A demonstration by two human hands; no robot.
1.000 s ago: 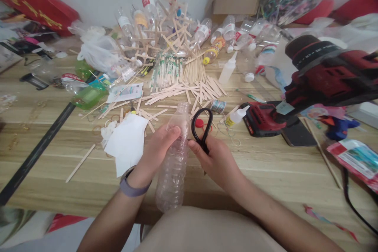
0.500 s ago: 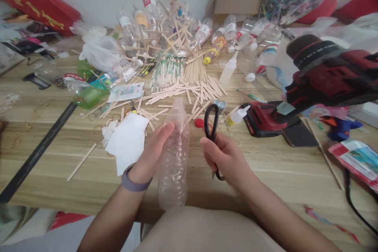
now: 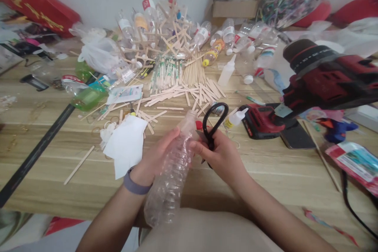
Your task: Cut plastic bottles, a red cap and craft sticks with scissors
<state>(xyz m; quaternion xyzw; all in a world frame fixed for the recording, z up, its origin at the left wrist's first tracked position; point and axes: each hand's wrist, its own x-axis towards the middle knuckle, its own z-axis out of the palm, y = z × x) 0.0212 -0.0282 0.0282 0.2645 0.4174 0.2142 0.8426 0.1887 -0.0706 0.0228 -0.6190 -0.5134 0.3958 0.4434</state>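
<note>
A clear plastic bottle (image 3: 169, 179) without a cap leans with its neck up and to the right, its base near my body. My left hand (image 3: 161, 151) is wrapped round its upper part from the left. In my right hand (image 3: 223, 151) is a pair of black-handled scissors (image 3: 226, 110), the loops pointing up. Part of a blade shows beside the bottle's shoulder; whether it touches the plastic I cannot tell. My right thumb is at the bottle's side. A red bottle cap (image 3: 199, 125) lies just behind, partly covered by the scissors.
A red cordless drill (image 3: 321, 75) stands at the right. White paper (image 3: 126, 138) lies left of my hands. Wooden sticks (image 3: 169, 93), a glue bottle (image 3: 227, 71) and several plastic bottles fill the back. A black strip (image 3: 38, 151) crosses the table's left side.
The bottle has tilted, its neck going right and its base left. My right hand has moved left with the scissors, up to the bottle's side.
</note>
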